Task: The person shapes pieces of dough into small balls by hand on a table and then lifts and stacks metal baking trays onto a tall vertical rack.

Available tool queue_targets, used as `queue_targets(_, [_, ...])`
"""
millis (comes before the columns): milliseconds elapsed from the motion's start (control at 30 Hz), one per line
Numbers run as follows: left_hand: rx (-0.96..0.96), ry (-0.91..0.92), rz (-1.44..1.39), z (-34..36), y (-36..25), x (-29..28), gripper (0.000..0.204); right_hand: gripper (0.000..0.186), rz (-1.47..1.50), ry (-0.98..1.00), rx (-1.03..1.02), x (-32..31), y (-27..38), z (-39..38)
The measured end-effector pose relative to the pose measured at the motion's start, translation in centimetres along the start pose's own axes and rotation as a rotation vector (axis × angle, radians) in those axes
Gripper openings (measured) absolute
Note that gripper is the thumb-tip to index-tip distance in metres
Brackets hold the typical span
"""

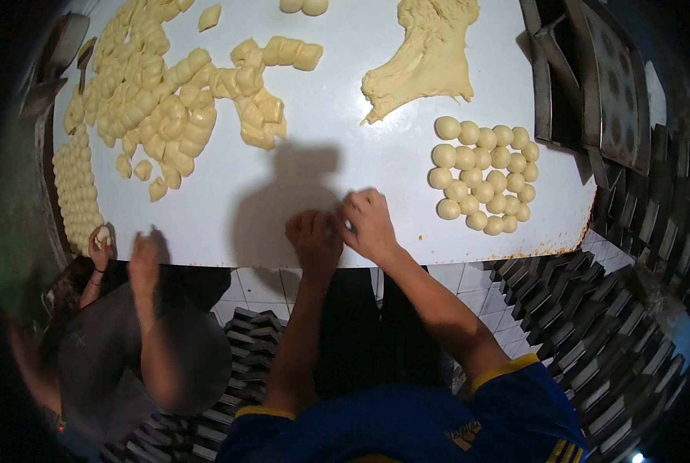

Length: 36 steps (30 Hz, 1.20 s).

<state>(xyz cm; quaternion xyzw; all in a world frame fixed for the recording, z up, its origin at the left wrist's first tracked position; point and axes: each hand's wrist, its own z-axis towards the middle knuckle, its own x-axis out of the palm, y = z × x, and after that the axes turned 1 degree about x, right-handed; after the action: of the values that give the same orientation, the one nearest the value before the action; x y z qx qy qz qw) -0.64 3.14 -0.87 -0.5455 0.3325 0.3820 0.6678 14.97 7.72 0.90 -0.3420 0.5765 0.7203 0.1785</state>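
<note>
My left hand (pixel 314 241) and my right hand (pixel 366 225) meet close together over the near edge of the white table (pixel 391 162). Both have curled fingers, and the right thumb and fingers form a pinch. Anything between or under them is hidden. To the right of my right hand sits a group of smooth, pale yellow dough balls (pixel 463 158) in uneven rows. Beyond the hands, a large flat slab of dough (pixel 433 58) spreads toward the far side. Cut dough pieces (pixel 260 116) lie ahead and to the left.
At left, a co-worker's hand (pixel 99 251) holds a dough ball beside tight rows of balls (pixel 75 189); their other hand (pixel 144 266) is blurred. A big heap of cut dough (pixel 140 73) covers the far left. Dark metal pans (pixel 611 85) stand stacked along the right.
</note>
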Motion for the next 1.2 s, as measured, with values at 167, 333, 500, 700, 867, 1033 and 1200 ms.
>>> queue_targets(167, [-0.099, -0.041, 0.125, 2.0, 4.6, -2.9, 0.014, 0.016, -0.225, -0.034, -0.102, -4.1, -4.1, 1.1])
queue_targets(333, [-0.158, 0.008, 0.108, 6.1, -0.1, 0.2, 0.014, 0.013, -0.096, -0.116, -0.032, 0.4, -0.9, 4.6])
queue_targets(500, [-0.010, 0.027, 0.055, -1.7, 2.9, -1.6, 0.014, 0.015, -0.059, -0.040, -0.172, -2.6, -2.7, -1.4])
queue_targets(700, [-0.194, -0.076, 0.174, 7.8, 2.4, -1.6, 0.013, 0.015, -0.208, -0.112, -0.039, -2.5, -3.1, 5.0])
queue_targets(867, [-0.061, -0.022, 0.052, 4.9, -0.1, -0.2, 0.021, 0.019, 0.004, 0.026, -0.027, -1.0, -1.6, 1.5])
queue_targets(1033, [-0.063, -0.035, 0.073, 2.4, -0.9, -3.8, 0.036, 0.032, 0.062, 0.032, 0.074, -4.6, -1.6, -1.5])
queue_targets(1200, [-0.254, 0.173, -0.179, 2.6, -0.8, -4.9, 0.037, 0.043, 0.309, 0.104, 0.258, -8.7, -2.4, -1.0])
